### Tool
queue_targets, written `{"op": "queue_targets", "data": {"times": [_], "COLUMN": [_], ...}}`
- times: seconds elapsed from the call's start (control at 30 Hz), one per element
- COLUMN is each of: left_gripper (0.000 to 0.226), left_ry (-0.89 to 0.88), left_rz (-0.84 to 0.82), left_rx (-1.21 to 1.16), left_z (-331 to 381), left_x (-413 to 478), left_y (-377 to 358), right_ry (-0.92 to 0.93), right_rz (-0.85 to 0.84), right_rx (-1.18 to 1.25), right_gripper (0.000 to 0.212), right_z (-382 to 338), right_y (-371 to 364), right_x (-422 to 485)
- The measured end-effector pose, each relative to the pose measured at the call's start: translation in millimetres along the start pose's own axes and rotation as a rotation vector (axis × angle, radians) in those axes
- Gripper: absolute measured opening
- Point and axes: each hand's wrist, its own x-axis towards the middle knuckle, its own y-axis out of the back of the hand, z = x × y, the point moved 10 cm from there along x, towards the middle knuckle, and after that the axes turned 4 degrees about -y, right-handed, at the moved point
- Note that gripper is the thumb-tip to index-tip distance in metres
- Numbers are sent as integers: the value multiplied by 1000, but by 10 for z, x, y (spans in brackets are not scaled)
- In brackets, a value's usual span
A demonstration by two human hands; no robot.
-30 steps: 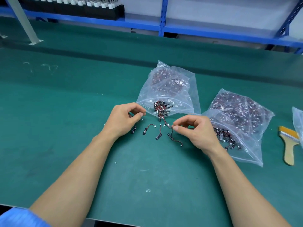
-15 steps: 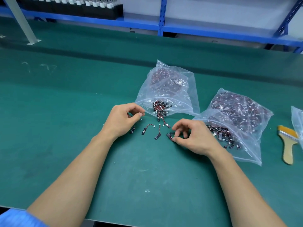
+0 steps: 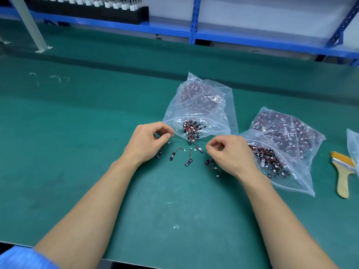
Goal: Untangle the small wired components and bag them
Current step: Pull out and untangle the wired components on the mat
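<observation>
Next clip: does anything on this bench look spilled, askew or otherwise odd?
Wired components spill from the open mouth of the middle bag onto the green mat, a few singles lying loose just in front. Tiny white scraps dot the mat nearer the person. Given the untangling task, this looks deliberate; no damage shows.

Take the loose components (image 3: 189, 160) scattered on the table (image 3: 77, 152) as the middle of the dial. At 12 o'clock, just behind them, lies a bag (image 3: 200, 105) with its mouth towards them. A clump of components (image 3: 192, 129) sits in that mouth, some trailing out onto the table.

At 3 o'clock lies a second bag (image 3: 287, 144) with more components inside. Farther out that way lies a brush (image 3: 342, 171), with a third bag (image 3: 353, 144) just beside it at the edge of view.

The left hand (image 3: 147, 144) is at 9 o'clock. The right hand (image 3: 231, 154) is at 3, between the loose pieces and the second bag.

Far off at 12, behind the table, stands a shelf rack (image 3: 194, 33), with a tray of parts (image 3: 87, 8) on it at 11.
</observation>
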Motion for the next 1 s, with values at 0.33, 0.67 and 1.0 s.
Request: {"op": "queue_targets", "data": {"times": [0.33, 0.67, 1.0], "left_gripper": [16, 13, 11], "left_ry": [-116, 59, 89], "left_rz": [4, 16, 108], "left_rx": [506, 437, 118], "left_z": [403, 341, 278], "left_x": [125, 210, 117], "left_y": [-326, -449, -292], "right_ry": [-81, -160, -205], "right_rz": [-5, 107, 197], "right_rx": [-167, 27, 185], "right_gripper": [8, 8, 14], "right_z": [-3, 149, 251], "right_y": [-224, -88, 54], "right_x": [108, 78, 37]}}
